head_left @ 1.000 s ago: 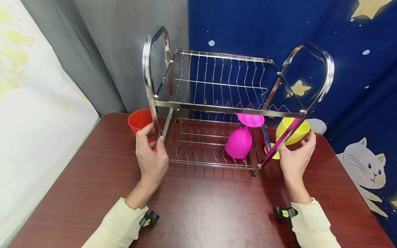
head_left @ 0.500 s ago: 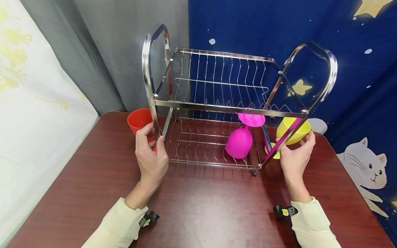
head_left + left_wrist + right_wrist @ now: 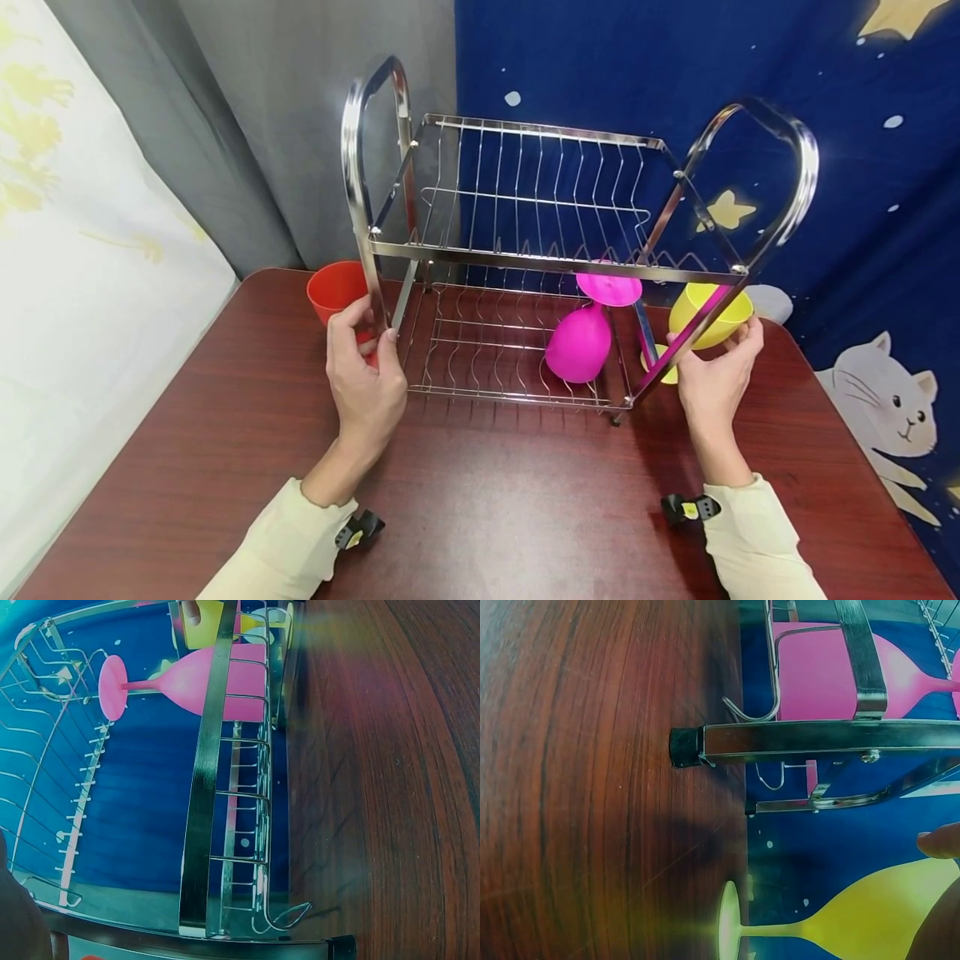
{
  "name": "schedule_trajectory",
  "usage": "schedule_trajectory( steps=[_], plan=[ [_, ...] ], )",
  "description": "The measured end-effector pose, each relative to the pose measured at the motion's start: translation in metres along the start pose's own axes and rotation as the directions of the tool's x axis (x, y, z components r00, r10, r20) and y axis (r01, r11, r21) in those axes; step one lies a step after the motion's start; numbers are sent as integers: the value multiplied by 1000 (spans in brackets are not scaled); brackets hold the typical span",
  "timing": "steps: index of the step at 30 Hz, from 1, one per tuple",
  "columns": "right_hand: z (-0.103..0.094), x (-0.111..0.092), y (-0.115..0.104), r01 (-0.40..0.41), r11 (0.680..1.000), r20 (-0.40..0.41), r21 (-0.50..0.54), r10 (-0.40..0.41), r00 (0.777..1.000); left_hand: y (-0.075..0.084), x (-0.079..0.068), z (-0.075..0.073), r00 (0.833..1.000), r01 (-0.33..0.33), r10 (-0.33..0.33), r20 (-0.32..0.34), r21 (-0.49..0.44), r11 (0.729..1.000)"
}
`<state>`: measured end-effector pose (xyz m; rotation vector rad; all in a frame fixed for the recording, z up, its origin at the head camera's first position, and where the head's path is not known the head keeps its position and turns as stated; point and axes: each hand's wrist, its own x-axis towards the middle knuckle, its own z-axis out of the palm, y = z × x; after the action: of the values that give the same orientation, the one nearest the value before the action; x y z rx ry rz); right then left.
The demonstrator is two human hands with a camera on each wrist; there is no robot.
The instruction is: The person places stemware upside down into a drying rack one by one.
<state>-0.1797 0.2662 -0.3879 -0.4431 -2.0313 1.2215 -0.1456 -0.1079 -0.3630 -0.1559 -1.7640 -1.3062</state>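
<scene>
A two-tier chrome dish rack [image 3: 551, 265] stands on the table. On its lower tier a pink goblet [image 3: 579, 346] sits upside down, its foot raised. My left hand [image 3: 366, 379] pinches the rack's left front leg, thumb on the inner side. Behind that hand, outside the rack, is a red cup [image 3: 336, 287], its lower part mostly hidden. Just outside the right leg, my right hand [image 3: 716, 383] holds the bowl of an upright yellow goblet [image 3: 705, 312] between thumb and fingers. The right wrist view shows the yellow goblet's foot [image 3: 729, 922]; whether it touches the table I cannot tell.
The reddish-brown wooden table [image 3: 510, 500] extends in front of the rack. A grey curtain [image 3: 255, 125] and a blue patterned curtain [image 3: 562, 67] hang close behind it. White cloth [image 3: 90, 292] borders the left side. The rack's curved handles [image 3: 802, 175] rise above both tiers.
</scene>
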Motion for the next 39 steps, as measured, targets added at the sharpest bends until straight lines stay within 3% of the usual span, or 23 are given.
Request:
schedule_trajectory(
  steps=[24, 39],
  plan=[
    [3, 13, 14, -86, 996, 13, -9, 86, 996, 0, 1, -1, 1000, 3, -3, 3, -1, 1000],
    [3, 20, 14, -99, 995, 24, -22, 99, 995, -1, -1, 0, 1000, 5, -5, 4, 1, 1000]
  ],
)
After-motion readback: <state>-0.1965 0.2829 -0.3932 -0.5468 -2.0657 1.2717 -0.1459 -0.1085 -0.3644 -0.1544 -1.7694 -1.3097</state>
